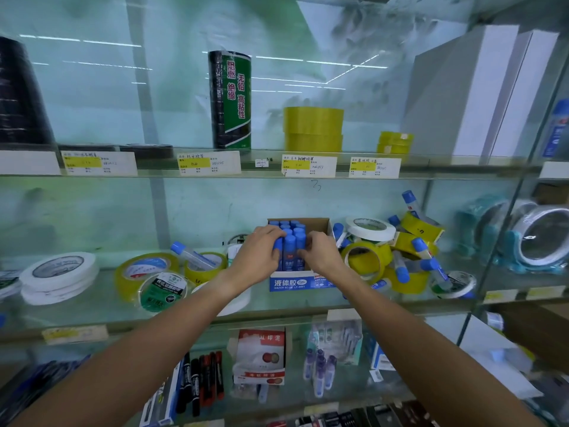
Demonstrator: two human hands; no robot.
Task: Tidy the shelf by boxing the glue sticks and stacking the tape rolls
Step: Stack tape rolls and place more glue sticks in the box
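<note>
Pinching the light, slick glue sticks [290,248] upright in the box [292,283], my left hand [260,257] and right hand [320,254] gripped their stiff barrels below the caps.

A single wide-angle head camera looks forward and slightly down from arm's reach at glass shelves [400,298], near enough that both forearms stretch in from the bottom edge and the middle shelf's box [295,283] sits about centre.
</note>
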